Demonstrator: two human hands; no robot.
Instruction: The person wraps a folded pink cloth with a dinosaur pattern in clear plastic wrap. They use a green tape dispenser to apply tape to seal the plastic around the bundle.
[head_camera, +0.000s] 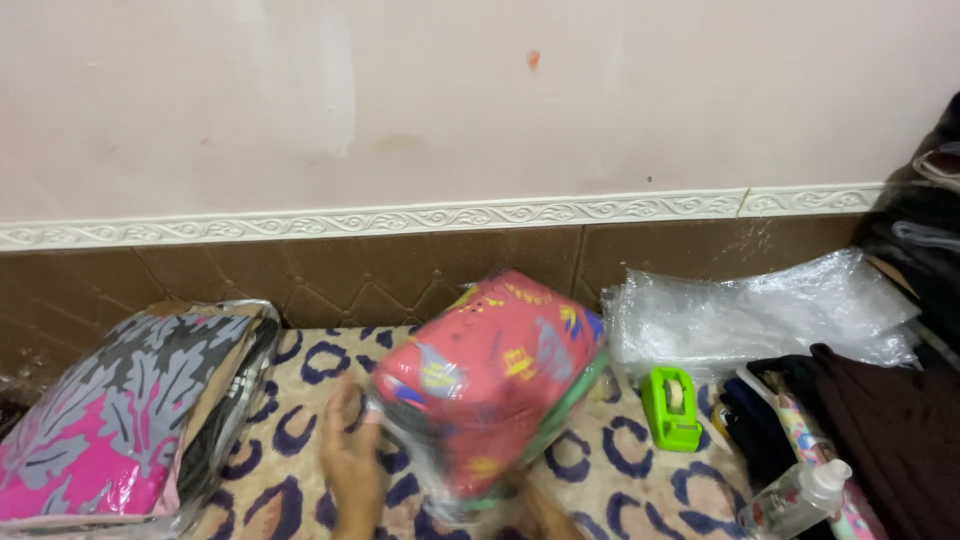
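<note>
While blurred, left hand (352, 462) spread flat against pink plastic-wrapped bundle (490, 375), right hand (540, 508) mostly hidden underneath, grip unclear

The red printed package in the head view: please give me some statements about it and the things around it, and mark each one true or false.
1. The left hand touches the left side of the red printed package. True.
2. The green tape dispenser lies to the left of the package. False: it lies to the right of it.
3. The package is wrapped in clear plastic. True.
4. A pink and grey folded cloth in a plastic bag lies at the left. True.
5. The clear bottle stands upright against the wall. False: it lies tilted at the lower right, away from the wall.
6. The bedding under the package is plain white. False: it is cream with dark blue rings.
</note>
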